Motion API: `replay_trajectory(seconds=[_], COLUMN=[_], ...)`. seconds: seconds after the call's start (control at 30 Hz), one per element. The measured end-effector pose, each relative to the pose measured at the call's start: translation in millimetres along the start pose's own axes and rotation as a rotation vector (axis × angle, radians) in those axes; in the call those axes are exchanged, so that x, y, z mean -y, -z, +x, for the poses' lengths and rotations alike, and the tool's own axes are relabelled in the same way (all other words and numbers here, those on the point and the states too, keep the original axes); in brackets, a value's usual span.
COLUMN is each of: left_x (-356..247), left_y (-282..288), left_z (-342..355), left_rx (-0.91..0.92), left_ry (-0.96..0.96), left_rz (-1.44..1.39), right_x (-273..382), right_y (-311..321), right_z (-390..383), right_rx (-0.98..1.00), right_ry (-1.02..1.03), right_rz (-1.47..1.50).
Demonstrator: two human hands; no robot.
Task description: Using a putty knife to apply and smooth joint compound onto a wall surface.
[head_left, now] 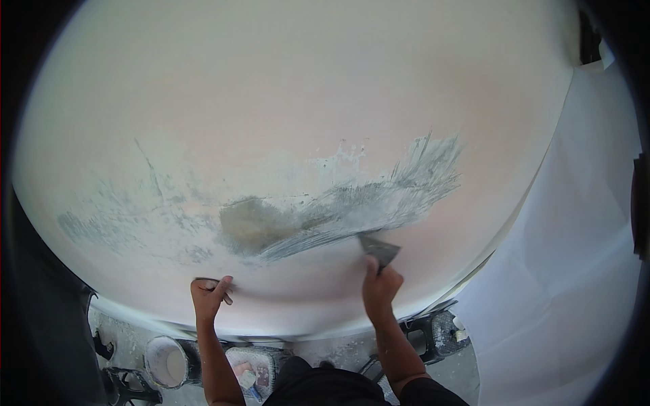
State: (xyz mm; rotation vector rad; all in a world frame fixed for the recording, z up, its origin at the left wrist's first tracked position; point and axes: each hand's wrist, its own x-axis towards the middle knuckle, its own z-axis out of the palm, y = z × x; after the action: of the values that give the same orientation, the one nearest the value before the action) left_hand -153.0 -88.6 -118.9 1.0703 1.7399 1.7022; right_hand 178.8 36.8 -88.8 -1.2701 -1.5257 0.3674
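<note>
A large, smooth, pale pinkish-white curved panel [284, 88] fills most of the view. Across its lower middle runs a patch of grey filler [365, 203], streaked toward the right, with a brownish-grey area [250, 224] at its left part. My right hand [382, 287] is closed round a putty knife [380, 249], its wedge-shaped blade slightly blurred at the patch's lower edge. Near the panel's lower edge, my left hand [208, 294] is closed with its fingers curled. A thin dark edge shows along the top of that hand; what it belongs to is unclear.
Below the panel stand a pale bucket [166, 362], a spattered stool [261, 362] with small items on it, and another dark stool [443, 335] to the right. White sheeting [548, 257] hangs along the right side. Dark material [51, 298] borders the left.
</note>
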Motion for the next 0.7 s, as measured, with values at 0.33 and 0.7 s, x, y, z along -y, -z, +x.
replay_trajectory(seconds=[0.33,0.7], left_x=[-37,-149], left_y=[-1,-36], left_z=[-15,-14], left_rx=[0.144,0.337], left_ry=[0.018,-0.476], left_rz=[0.156,-0.180], right_x=[2,1], right_y=[-3,-24], right_z=[5,-25], right_rx=[-0.208,0.130], right_ry=[-0.037,0.251], right_rz=[0.345,0.085])
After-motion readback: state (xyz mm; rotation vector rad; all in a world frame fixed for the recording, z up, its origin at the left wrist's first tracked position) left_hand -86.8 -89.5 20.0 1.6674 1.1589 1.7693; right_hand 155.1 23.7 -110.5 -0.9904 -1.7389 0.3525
